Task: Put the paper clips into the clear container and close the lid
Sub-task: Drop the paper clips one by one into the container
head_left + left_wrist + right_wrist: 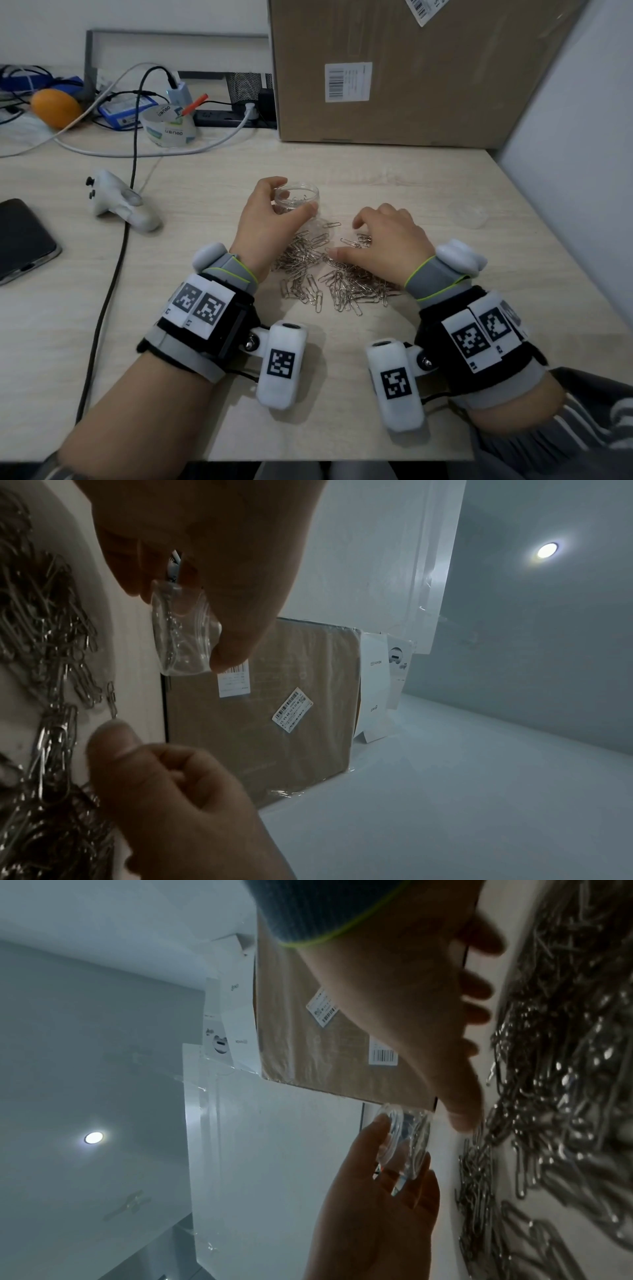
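Left hand [263, 219] gripping the open clear jar [297, 198], right hand [387, 240] spread, fingers loose, over the paper clip pile [329, 274], lid [468, 214] well apart on the table [205, 308]

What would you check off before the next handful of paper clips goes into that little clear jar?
1. Clear container is steadied: ok, the left hand has its fingers and thumb round it.
2. Container mouth is open: ok, no lid on it; a few clips already lie inside.
3. Lid is within sight for later: ok, it lies on the table to the right, apart from the pile.
4. Paper clips are at hand: ok, the pile lies between both wrists.
5. Right hand has clips in its grasp: cannot tell, its fingers are curled down onto the pile.
6. No stray clips near the table's edge: ok.
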Demonstrator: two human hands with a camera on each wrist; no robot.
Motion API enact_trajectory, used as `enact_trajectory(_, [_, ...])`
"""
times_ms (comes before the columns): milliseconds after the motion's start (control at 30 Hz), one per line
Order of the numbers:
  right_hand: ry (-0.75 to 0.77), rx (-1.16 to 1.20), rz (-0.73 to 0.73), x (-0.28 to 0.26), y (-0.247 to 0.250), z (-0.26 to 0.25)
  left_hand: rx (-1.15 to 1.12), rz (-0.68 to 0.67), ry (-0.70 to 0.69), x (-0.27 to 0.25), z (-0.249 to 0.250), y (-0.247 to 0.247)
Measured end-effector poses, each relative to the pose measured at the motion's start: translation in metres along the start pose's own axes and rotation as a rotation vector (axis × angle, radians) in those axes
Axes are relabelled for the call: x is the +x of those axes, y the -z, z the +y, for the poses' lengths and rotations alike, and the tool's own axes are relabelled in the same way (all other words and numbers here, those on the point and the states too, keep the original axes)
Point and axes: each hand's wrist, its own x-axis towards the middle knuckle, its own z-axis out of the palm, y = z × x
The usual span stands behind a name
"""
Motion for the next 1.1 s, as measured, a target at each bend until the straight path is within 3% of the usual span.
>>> enact_trajectory(100, [-0.091, -0.028, -0.069, -0.003, 0.002, 0.002, 0.001, -0.004, 0.003, 0.0, -0.001, -0.001])
enact_trajectory(300, [-0.004, 0.113, -0.083, -0.001, 0.001, 0.002, 0.007, -0.006, -0.005, 0.0, 0.0, -0.001])
enact_trajectory(500, [0.063, 0.11, -0.029, 0.002, 0.0, -0.001, 0.004, -0.013, 0.0, 0.0, -0.001, -0.001])
enact_trajectory(867, [0.013, 0.27, 0.177, 0.007, -0.002, 0.0, 0.043, -0.09, -0.018, 0.001, -0.004, 0.0])
enact_trajectory(1100, [0.043, 0.64, 0.56, 0.007, 0.008, -0.005, 0.056, -0.187, -0.026, 0.0, -0.005, -0.001])
